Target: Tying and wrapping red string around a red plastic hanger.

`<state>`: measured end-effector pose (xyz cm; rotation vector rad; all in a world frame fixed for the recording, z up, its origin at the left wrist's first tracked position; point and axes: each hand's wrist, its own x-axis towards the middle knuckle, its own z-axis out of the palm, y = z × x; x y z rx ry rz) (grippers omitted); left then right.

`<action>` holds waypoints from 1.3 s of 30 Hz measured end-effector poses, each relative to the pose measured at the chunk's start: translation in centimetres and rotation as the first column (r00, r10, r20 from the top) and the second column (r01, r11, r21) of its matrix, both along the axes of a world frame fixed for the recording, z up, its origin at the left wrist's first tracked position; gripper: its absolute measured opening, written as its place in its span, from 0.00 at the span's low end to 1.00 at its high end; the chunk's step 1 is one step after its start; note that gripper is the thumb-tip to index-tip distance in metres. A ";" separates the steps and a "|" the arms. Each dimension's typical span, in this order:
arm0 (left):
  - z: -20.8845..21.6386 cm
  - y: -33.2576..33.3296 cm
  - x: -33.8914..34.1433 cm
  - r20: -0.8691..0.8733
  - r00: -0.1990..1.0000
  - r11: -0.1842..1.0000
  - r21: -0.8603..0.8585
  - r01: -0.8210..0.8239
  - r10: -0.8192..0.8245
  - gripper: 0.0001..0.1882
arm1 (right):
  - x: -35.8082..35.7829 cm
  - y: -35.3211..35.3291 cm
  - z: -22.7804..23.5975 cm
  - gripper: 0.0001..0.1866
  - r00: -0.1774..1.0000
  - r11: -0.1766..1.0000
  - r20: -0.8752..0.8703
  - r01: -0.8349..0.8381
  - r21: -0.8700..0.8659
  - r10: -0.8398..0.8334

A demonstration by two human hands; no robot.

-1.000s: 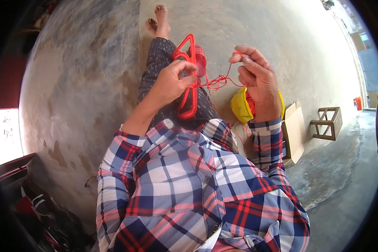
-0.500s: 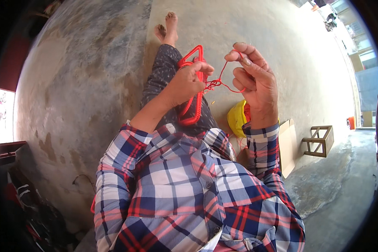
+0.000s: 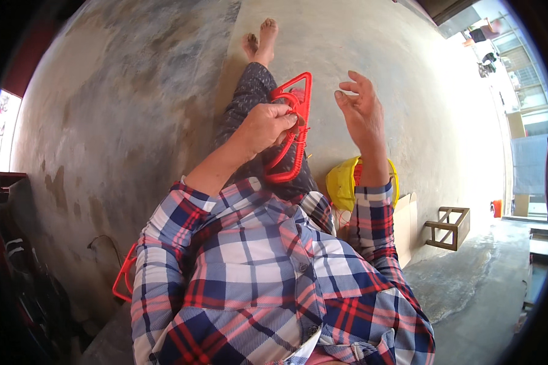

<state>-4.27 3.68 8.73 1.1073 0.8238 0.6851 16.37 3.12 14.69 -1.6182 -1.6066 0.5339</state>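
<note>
A red frame [image 3: 308,100] with long straight sides and ridged, cord-like wrapping rests over my outstretched legs [image 3: 243,97]. My left hand [image 3: 263,129] is closed at its middle, thumb and fingertips pinching at the frame where the red cord was worked. A short end of red cord sticks out beside the right-hand bar. Just what lies between the fingertips is partly hidden. To the right of the frame, my right hand [image 3: 364,112] is raised with its fingers apart, and no cord shows in it.
Under my right forearm stands a yellow container [image 3: 341,184] with red material inside. Beside it lies a cardboard sheet [image 3: 408,225], with a small wooden stool [image 3: 449,228] farther right. Another red frame [image 3: 123,275] is by my left elbow. Concrete floor [image 3: 146,91] surrounds my legs.
The cord loops stretched between my hands have gone from view. My right hand has let go of the cord and opened. My left hand now pinches lower on the frame.
</note>
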 end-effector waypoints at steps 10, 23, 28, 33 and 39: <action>0.1 -1.1 -1.0 -0.078 0.990 0.977 0.187 -0.101 0.118 0.12 | -5.2 -1.8 -2.1 0.08 0.959 0.961 -0.102 -0.271 -0.052 0.265; -0.6 0.0 -1.6 -0.106 0.851 0.652 0.693 -0.308 0.514 0.12 | -4.7 -1.9 -1.8 0.03 0.643 0.905 -0.747 -0.401 -0.141 0.168; -1.0 2.0 -5.2 0.000 0.875 0.871 -0.104 -0.481 0.483 0.14 | -2.1 -3.0 -1.5 0.05 -0.033 0.796 -0.981 -0.580 0.173 0.189; -1.1 2.5 -5.1 0.087 0.821 0.814 -0.226 -0.535 0.564 0.13 | -1.6 -3.9 -1.7 0.07 0.263 0.834 -0.904 -0.528 0.158 0.337; -0.9 1.3 -4.4 0.337 0.836 0.882 -0.348 -0.317 0.434 0.07 | -2.4 -2.8 -1.6 0.08 0.469 0.946 -0.883 -0.283 -0.160 -0.009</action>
